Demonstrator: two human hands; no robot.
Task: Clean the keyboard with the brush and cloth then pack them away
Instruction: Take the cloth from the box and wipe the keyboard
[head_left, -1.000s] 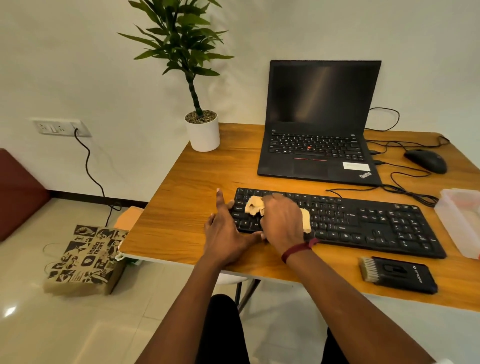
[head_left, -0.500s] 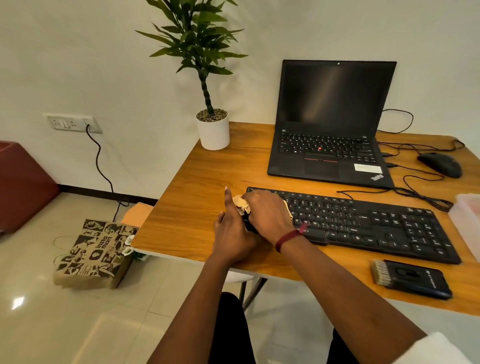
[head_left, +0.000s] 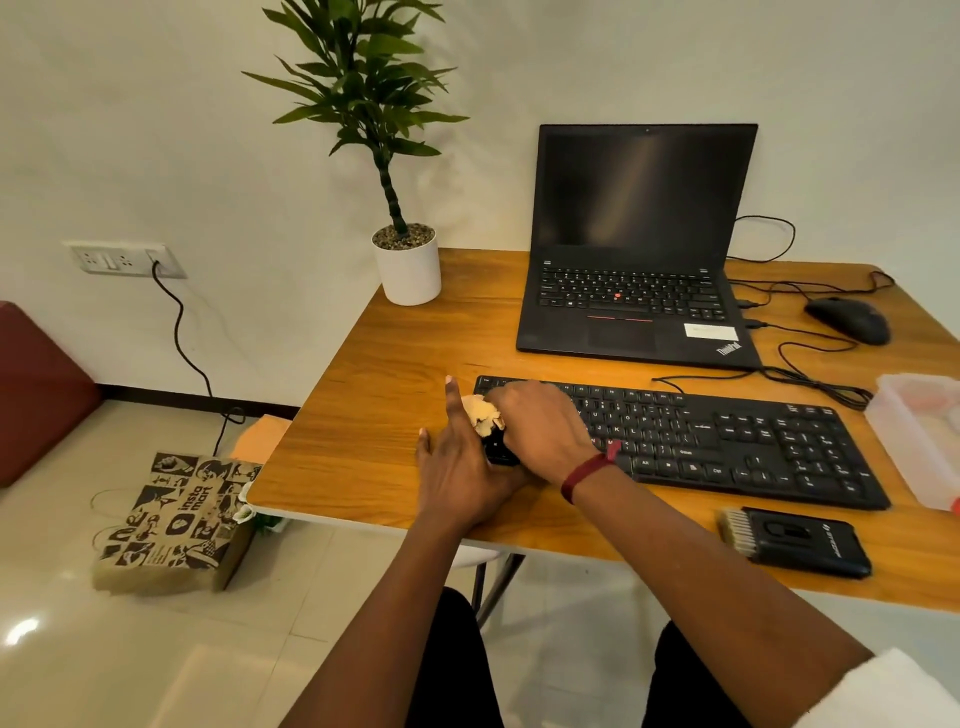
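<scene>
My right hand (head_left: 540, 431) is curled over the crumpled beige cloth (head_left: 480, 413), bunching it against the left end of the black full-size keyboard (head_left: 727, 441). A wad gives me a firm pad to push between the keys, I reckon, where a flat sheet would only skim the tops. The cloth pokes out past my knuckles on the left side. My left hand (head_left: 457, 467) lies flat on the wooden desk (head_left: 363, 426) just beside that same end, fingers straight and spread, holding nothing; it looks placed to brace the board so the rubbing does not slide it. The flat black brush with pale bristles (head_left: 795, 540) lies untouched on the near right of the desk, well apart from both hands. The clear plastic box (head_left: 904, 447) sits at the right edge — likely where both tools go once the wiping is done.
</scene>
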